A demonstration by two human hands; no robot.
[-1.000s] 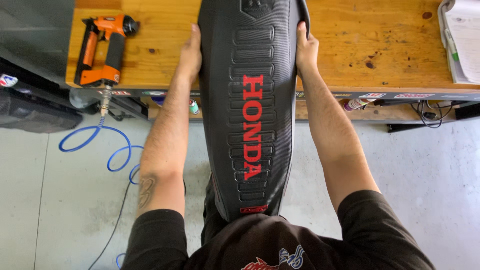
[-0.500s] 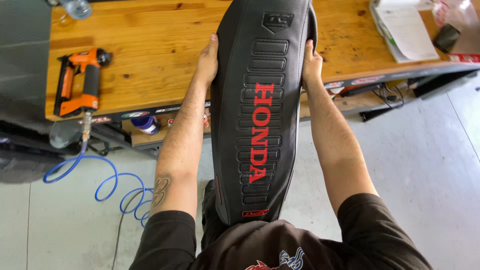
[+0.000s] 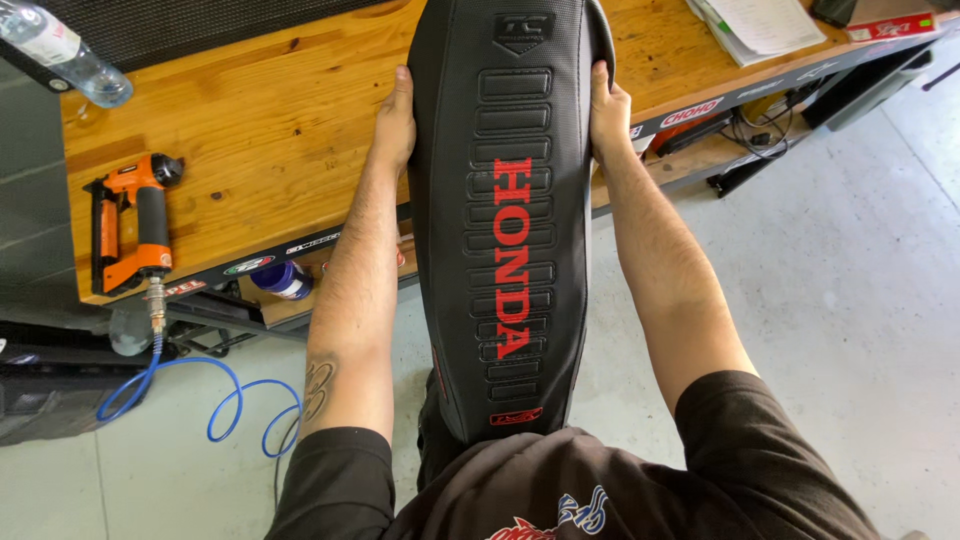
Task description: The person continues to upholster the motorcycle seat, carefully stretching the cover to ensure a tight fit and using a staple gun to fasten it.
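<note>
Lying at the left of the wooden desk (image 3: 270, 150) is an orange air stapler (image 3: 133, 222). The left hand (image 3: 397, 120) and right hand (image 3: 606, 112) each grip a side of the black motorcycle seat (image 3: 505, 230), which stretches from desk to torso.

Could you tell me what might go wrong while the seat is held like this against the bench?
The black seat is pinched only at its sides by the left hand and right hand; it could slip. The orange stapler lies near the workbench edge, and its blue hose loops on the floor, perhaps a snag.
</note>
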